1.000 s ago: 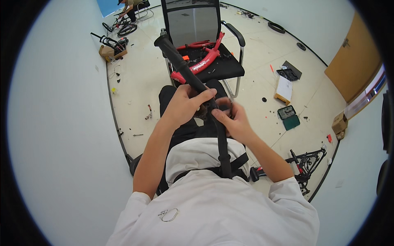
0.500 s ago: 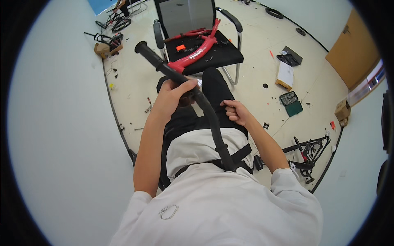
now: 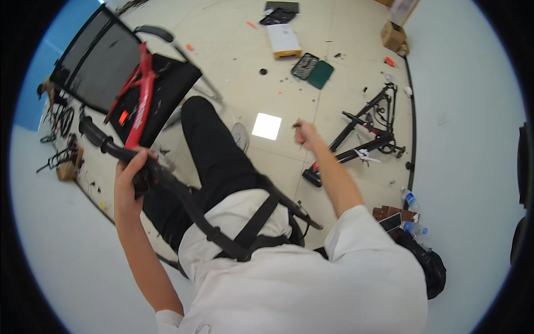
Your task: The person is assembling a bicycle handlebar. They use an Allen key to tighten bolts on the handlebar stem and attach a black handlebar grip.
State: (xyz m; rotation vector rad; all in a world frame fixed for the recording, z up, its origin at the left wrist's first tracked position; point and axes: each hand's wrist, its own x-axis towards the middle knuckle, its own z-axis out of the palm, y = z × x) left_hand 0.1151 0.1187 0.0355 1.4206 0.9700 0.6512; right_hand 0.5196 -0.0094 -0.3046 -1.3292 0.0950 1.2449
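My left hand (image 3: 129, 183) is closed around a black bicycle handlebar (image 3: 186, 199), its thumb over the bar. The handlebar slants across my lap, with one ribbed grip near the chair and the other end against my waist. A dark part of it below the bar is partly hidden by my fingers. My right hand (image 3: 305, 135) is held out over the floor to the right, fingers closed. Something small and dark may show at the fingertips, too small to name. A red bicycle frame (image 3: 146, 92) rests on the black chair (image 3: 183, 75) ahead, beyond my left hand.
A black bicycle frame (image 3: 349, 131) lies on the floor beyond my right hand. Farther off are an open green tool case (image 3: 319, 74), a white-topped box (image 3: 283, 40) and a cardboard box (image 3: 393, 36). Plastic bottles (image 3: 410, 199) and a black bag (image 3: 431, 267) sit by the right wall.
My view has turned to the right, so the chair now appears farther left. My right hand has moved away from my lap, out to the right. The left hand still holds the handlebar.
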